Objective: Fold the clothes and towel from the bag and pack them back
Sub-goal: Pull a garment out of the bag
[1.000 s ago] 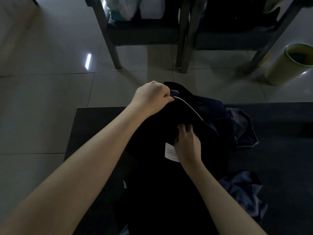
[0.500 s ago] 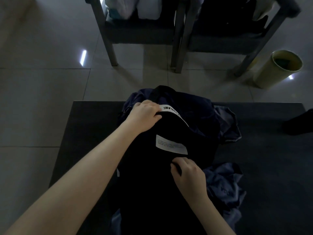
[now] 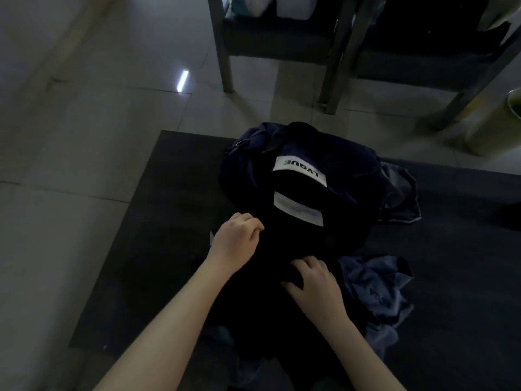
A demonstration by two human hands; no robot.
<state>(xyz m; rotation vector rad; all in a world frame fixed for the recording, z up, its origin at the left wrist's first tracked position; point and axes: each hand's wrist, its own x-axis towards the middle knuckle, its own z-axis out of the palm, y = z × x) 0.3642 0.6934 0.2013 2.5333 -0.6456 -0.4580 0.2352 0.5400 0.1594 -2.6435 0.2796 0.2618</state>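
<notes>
A black garment with two white labels lies heaped on a dark table, draped over a navy bundle that may be the bag. My left hand pinches the garment's left edge with curled fingers. My right hand grips a fold of the same black cloth nearer to me. A crumpled blue-grey cloth lies just right of my right hand, and another blue-grey piece sticks out from under the heap at the right.
Two dark chairs with metal legs stand beyond the table on the tiled floor. A pale green bin stands at the right edge. A dark object rests at the table's far right.
My left hand let go of the garment's top edge and came down to its left side. The garment dropped flatter, showing both labels. My right hand moved slightly nearer to me.
</notes>
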